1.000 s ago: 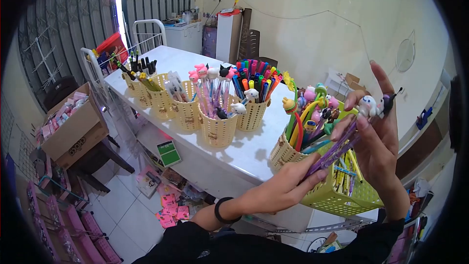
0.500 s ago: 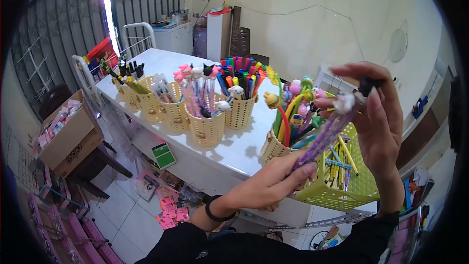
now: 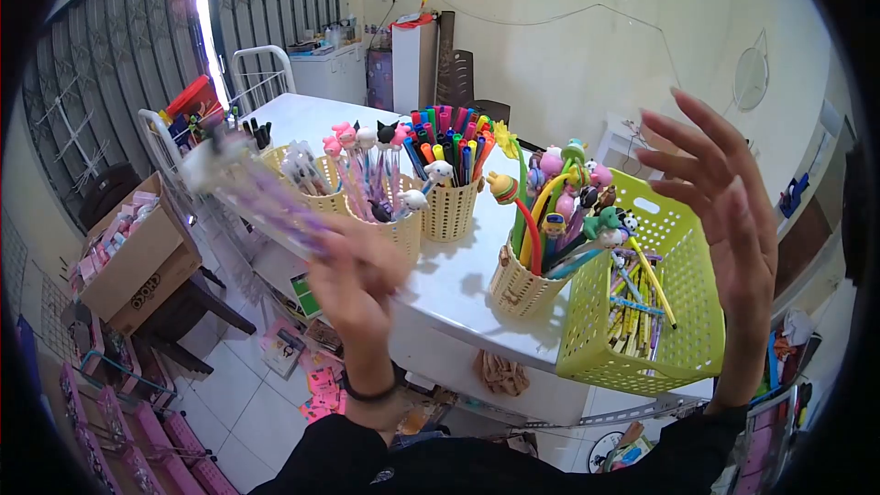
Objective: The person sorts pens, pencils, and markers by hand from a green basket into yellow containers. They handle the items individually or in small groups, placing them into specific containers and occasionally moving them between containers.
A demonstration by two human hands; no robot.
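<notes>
My left hand [image 3: 356, 277] is closed around a bunch of clear and purple pens [image 3: 266, 197] with animal toppers, smeared by motion, and holds them over the left side of the table. Behind the hand stands a cream basket cup [image 3: 401, 238] of pens with pink, white and black animal toppers. My right hand [image 3: 733, 220] is raised with fingers apart and holds nothing. Below it sits a lime green basket [image 3: 701, 330] with yellow and blue patterned pens [image 3: 634, 321] inside. Beside that basket is another cream cup [image 3: 518, 286] of pens with colourful figures.
A cream cup of coloured markers [image 3: 449, 215] stands mid-table. More cream cups line the left edge of the white table [image 3: 458, 298]. On the left, an open cardboard box [image 3: 147, 266] rests on a dark stool. Pink packets [image 3: 323, 385] lie on the tiled floor.
My left hand has swung left with the pens, away from the green basket. My right hand has drawn away from the pens' toppers and spread its fingers.
</notes>
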